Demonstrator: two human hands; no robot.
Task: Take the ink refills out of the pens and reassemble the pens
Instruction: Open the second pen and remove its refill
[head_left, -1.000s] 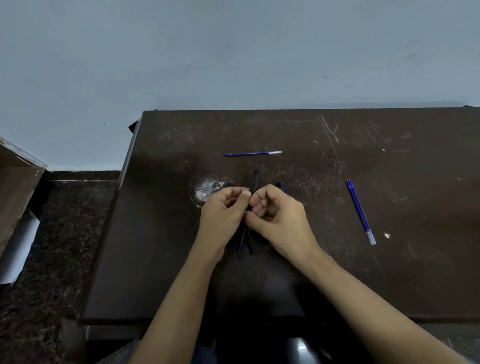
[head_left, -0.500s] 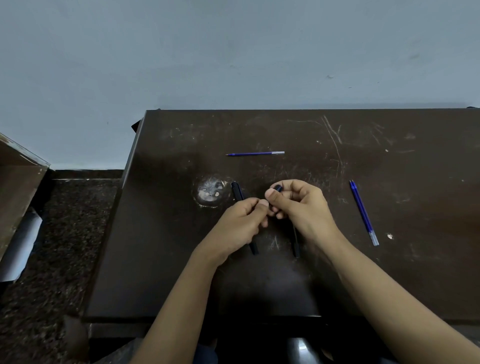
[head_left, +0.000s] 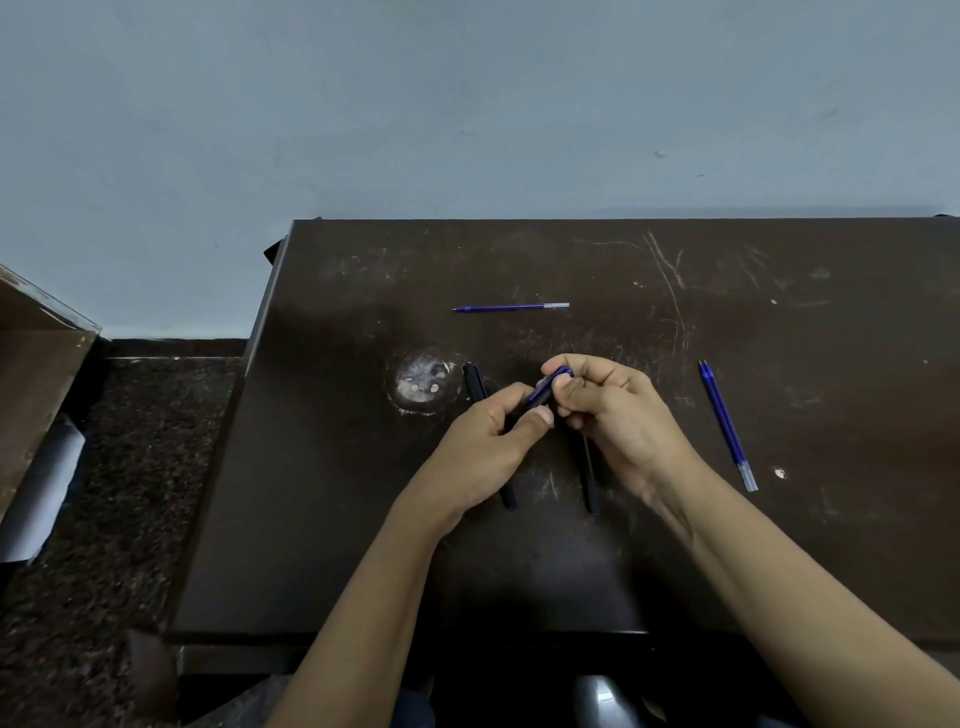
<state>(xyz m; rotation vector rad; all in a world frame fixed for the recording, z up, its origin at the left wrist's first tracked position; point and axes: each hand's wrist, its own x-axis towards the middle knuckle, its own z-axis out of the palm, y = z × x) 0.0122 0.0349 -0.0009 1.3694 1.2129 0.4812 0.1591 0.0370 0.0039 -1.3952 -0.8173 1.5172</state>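
Two hands gripped one held pen (head_left: 546, 388) above the surface (head_left: 337, 493). Your left hand (head_left: 483, 452) pinched the lower end between thumb and forefinger. Your right hand (head_left: 626, 415) curled its fingers round the upper end, where a blue section showed. The held pen lay tilted between the two hands, its upper end pointing away from you and to the right. It appeared to be clear of the surface.

Handling, by judgement:
1. The held pen was light, stiff and narrow. Its smooth body was likely to slip under a twisting load.
2. You were best placed gripping close to the joint, one hand on each side of it. Whether the joint was threaded or push-fit could not be determined.
3. A refill was thin and apt to bend or roll, so it called for a straight pull.

Two more dark pens lay on the surface. The left pen (head_left: 474, 382) ran partly under your left hand, and the right pen (head_left: 589, 483) partly under your right hand. The far refill (head_left: 511, 307) lay crosswise beyond both hands. The right refill (head_left: 727, 426) lay well apart from your right hand.
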